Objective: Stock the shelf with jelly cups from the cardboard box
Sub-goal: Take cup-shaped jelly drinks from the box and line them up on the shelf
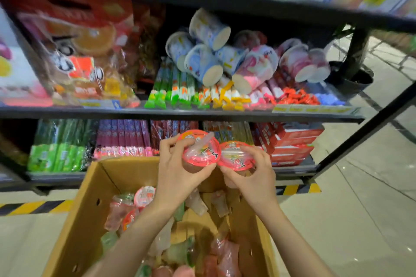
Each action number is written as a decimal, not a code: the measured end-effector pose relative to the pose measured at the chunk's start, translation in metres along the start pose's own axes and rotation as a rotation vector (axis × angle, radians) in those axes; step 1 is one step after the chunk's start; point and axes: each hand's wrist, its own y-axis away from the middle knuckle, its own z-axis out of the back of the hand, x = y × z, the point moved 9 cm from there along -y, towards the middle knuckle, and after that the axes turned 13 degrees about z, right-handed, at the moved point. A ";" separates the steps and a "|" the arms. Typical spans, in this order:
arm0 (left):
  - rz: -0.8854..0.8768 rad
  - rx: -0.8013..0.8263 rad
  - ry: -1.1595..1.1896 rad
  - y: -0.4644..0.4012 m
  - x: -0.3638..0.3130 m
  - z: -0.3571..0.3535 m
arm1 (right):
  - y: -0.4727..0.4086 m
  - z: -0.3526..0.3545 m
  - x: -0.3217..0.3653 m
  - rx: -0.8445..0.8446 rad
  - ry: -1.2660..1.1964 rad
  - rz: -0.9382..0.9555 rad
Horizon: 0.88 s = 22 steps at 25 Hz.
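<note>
My left hand (177,171) grips a jelly cup with a red-rimmed lid (201,149), held above the far end of the open cardboard box (90,204). My right hand (252,173) grips a second red-lidded jelly cup (236,155) right beside the first, their rims touching. Both cups hang in front of the lowest shelf (58,175). Inside the box lie several more jelly cups (144,195), red, pink and green, in a loose heap; my forearms cover part of them.
The middle shelf (180,112) carries blue and pink tubs (209,60), stick-candy packs and bagged snacks. The lowest shelf holds green, purple and red packs. A black shelf post (360,137) slants at the right. Tiled floor with yellow-black tape (33,207) lies around the box.
</note>
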 end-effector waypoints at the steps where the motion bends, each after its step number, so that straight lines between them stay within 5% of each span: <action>1: -0.006 -0.005 0.008 -0.004 -0.024 0.012 | -0.011 0.015 0.021 -0.018 -0.010 0.008; 7: 0.030 -0.016 0.080 -0.030 -0.179 0.099 | -0.080 0.107 0.157 -0.118 -0.083 0.057; 22: -0.275 -0.096 0.197 -0.109 -0.549 0.284 | -0.245 0.338 0.459 -0.367 -0.239 0.240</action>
